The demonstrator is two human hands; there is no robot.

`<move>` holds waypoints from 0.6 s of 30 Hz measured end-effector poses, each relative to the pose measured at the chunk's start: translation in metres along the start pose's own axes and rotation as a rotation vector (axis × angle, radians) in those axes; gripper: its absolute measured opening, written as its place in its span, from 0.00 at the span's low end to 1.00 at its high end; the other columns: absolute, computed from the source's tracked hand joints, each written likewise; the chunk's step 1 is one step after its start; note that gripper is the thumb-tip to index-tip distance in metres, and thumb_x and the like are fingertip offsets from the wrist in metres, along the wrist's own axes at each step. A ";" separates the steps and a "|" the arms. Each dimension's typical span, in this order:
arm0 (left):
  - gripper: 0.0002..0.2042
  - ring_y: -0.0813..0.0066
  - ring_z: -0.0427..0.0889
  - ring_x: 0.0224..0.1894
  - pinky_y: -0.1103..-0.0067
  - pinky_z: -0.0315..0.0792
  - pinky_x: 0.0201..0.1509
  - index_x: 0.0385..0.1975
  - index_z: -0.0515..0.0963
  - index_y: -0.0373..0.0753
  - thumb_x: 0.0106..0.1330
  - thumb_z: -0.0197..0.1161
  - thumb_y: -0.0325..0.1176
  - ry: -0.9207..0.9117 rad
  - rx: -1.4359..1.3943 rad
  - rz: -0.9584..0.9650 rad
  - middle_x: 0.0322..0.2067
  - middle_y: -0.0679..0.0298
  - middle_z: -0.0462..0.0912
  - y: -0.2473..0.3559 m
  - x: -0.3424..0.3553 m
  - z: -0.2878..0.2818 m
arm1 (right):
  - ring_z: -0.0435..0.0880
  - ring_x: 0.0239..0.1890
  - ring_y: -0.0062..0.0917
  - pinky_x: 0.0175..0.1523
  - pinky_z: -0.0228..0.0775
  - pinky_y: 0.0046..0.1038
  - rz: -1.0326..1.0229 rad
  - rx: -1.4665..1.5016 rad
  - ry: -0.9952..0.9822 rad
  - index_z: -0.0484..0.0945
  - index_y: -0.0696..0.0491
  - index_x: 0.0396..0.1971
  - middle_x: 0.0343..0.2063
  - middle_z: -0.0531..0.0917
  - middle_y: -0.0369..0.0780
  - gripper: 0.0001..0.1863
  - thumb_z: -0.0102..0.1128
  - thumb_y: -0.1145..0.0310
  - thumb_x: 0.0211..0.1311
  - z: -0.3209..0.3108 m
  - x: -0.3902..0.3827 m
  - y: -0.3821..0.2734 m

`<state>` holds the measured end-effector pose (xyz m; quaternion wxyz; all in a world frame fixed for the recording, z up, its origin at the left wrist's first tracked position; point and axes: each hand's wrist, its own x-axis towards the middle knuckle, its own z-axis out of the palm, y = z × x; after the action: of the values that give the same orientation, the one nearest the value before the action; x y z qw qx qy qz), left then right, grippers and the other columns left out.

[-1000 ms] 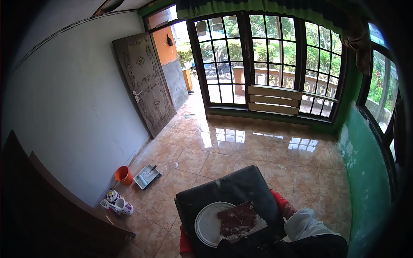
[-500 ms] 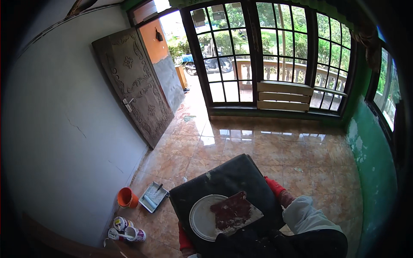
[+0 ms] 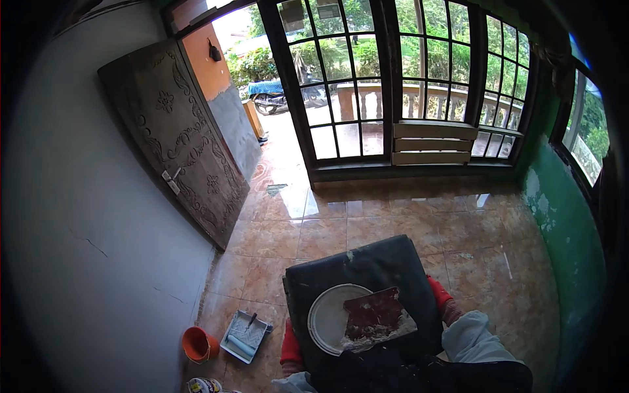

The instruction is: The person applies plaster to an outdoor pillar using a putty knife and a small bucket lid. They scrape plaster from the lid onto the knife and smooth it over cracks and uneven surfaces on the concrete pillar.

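Clasping the black seat [image 3: 393, 262] at the near centre by its sides, the left hand [image 3: 291, 347] and right hand [image 3: 440, 292], finger curl hidden, could tilt it by lifting unevenly, sliding the scraper [image 3: 377, 318] and lid [image 3: 325, 314] floorward.

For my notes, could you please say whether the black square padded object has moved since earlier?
Yes, the object moved forward: the pale rectangular paint tray on the floor, earlier beyond its far-left corner, now lies nearer.
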<state>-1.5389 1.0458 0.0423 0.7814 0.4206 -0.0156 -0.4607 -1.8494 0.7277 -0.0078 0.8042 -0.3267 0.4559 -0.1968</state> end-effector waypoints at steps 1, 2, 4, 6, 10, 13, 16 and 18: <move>0.27 0.64 0.67 0.55 0.72 0.58 0.61 0.57 0.61 0.38 0.67 0.38 0.52 -0.002 0.008 -0.011 0.54 0.60 0.69 0.015 0.035 -0.010 | 0.77 0.32 0.17 0.38 0.70 0.23 0.001 0.006 0.005 0.76 0.54 0.39 0.33 0.81 0.35 0.20 0.42 0.53 0.65 0.022 0.028 -0.004; 0.27 0.64 0.67 0.55 0.72 0.58 0.61 0.57 0.61 0.38 0.67 0.38 0.52 -0.002 0.009 -0.018 0.54 0.60 0.69 0.031 0.070 -0.017 | 0.77 0.31 0.17 0.38 0.69 0.23 -0.071 -0.156 0.064 0.76 0.54 0.39 0.33 0.81 0.35 0.20 0.42 0.54 0.65 0.050 0.050 -0.012; 0.27 0.64 0.67 0.55 0.73 0.58 0.61 0.57 0.61 0.38 0.67 0.38 0.52 0.001 0.010 -0.022 0.54 0.60 0.69 0.066 0.138 -0.026 | 0.77 0.30 0.17 0.38 0.69 0.23 -0.144 -0.322 0.118 0.76 0.54 0.39 0.32 0.81 0.35 0.19 0.42 0.55 0.65 0.102 0.099 -0.036; 0.27 0.64 0.67 0.55 0.73 0.58 0.61 0.57 0.61 0.38 0.67 0.38 0.52 0.001 0.016 -0.019 0.54 0.60 0.69 0.106 0.213 -0.025 | 0.77 0.30 0.18 0.37 0.69 0.23 -0.011 -0.079 0.058 0.76 0.55 0.38 0.32 0.81 0.35 0.18 0.42 0.57 0.65 0.150 0.157 -0.063; 0.27 0.64 0.67 0.55 0.73 0.58 0.62 0.58 0.61 0.38 0.67 0.37 0.52 0.011 0.019 0.006 0.55 0.60 0.69 0.191 0.347 -0.013 | 0.77 0.29 0.18 0.36 0.70 0.23 -0.180 -0.331 0.058 0.76 0.54 0.38 0.31 0.81 0.35 0.18 0.42 0.57 0.65 0.221 0.308 -0.118; 0.27 0.64 0.67 0.56 0.73 0.58 0.62 0.58 0.60 0.38 0.67 0.37 0.52 0.037 0.008 0.039 0.55 0.60 0.68 0.247 0.436 -0.016 | 0.78 0.30 0.18 0.36 0.71 0.23 0.122 0.083 -0.082 0.76 0.54 0.38 0.31 0.81 0.35 0.18 0.43 0.57 0.64 0.303 0.394 -0.165; 0.27 0.64 0.66 0.56 0.73 0.58 0.62 0.58 0.60 0.39 0.67 0.37 0.52 0.064 -0.013 0.058 0.55 0.60 0.68 0.295 0.512 -0.031 | 0.78 0.30 0.18 0.36 0.71 0.23 0.105 0.025 -0.073 0.77 0.53 0.38 0.31 0.81 0.35 0.18 0.42 0.56 0.64 0.353 0.490 -0.181; 0.27 0.65 0.66 0.56 0.73 0.58 0.62 0.58 0.60 0.39 0.67 0.37 0.52 0.081 -0.019 0.090 0.55 0.60 0.68 0.327 0.556 -0.048 | 0.79 0.34 0.24 0.39 0.70 0.28 -0.093 -0.278 -0.106 0.76 0.54 0.38 0.34 0.81 0.39 0.15 0.46 0.59 0.61 0.402 0.545 -0.187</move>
<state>-0.9679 0.7413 0.0295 0.8054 0.4302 0.0017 -0.4078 -1.2298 0.3993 -0.0561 0.7642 -0.4653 0.4202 -0.1513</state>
